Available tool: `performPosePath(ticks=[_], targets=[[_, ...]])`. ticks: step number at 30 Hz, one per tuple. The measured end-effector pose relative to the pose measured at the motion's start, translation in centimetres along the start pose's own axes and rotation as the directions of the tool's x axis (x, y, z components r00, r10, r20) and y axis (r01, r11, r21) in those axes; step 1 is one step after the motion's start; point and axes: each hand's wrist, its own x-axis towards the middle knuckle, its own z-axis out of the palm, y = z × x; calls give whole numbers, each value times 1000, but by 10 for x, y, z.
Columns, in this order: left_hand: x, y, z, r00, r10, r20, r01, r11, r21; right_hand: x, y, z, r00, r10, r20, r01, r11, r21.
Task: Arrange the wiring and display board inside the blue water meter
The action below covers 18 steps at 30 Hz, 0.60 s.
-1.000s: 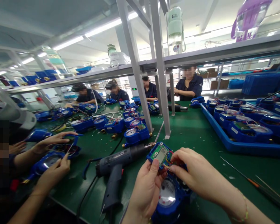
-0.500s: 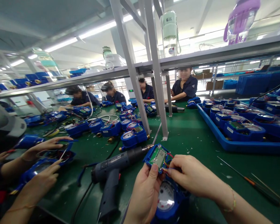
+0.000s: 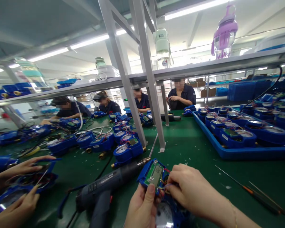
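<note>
My left hand grips a blue meter lid with a green circuit board and small display, thumb pressed on its lower edge. My right hand is closed in a pinch on the coloured wires at the lid's right side. Beneath both hands sits the blue water meter body with its round dial, partly hidden by my fingers. A dark grey heat gun lies on the green table just left of my left hand, its nozzle pointing toward the lid.
A blue tray of several meters stands to the right. Thin screwdrivers lie on the mat at right. More blue meters and shelf posts stand ahead. A co-worker's hands work at left; other people sit across the table.
The view has tilted up, so my hands and the meter sit lower in the frame. My grip on the lid and wires looks the same. The co-worker's hands shifted left.
</note>
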Motion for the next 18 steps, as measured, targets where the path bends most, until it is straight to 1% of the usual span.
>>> performPosePath(ticks=[3, 7, 10, 12, 13, 15, 17, 18], targets=[[2, 2, 0, 1000, -6, -14, 6, 1000, -13, 1, 2, 4, 1000, -12, -16, 11, 999, -38], [8, 2, -1, 998, -16, -54, 13, 998, -55, 1, 0, 7, 999, -9, -45, 10, 1000, 9], [11, 0, -3, 997, -6, -80, 0, 997, -71, -3, -8, 5, 992, -8, -126, 17, 998, 65], [12, -1, -5, 996, 0, -86, -5, 998, -66, -7, -15, 3, 990, -31, -139, 41, 996, 73], [12, -1, -6, 996, 0, -90, -5, 998, -62, -8, -19, 2, 993, -47, -106, 54, 997, 60], [12, -2, -8, 995, 2, -101, -6, 999, -41, -8, -24, 3, 998, -58, 17, 58, 998, 0], [13, -1, -7, 994, 19, -111, -21, 1000, -12, -7, -27, 6, 993, -13, 120, 23, 996, -82], [13, -1, -6, 993, 31, -116, -31, 1000, 3, -5, -28, 7, 990, 20, 143, -4, 994, -110]])
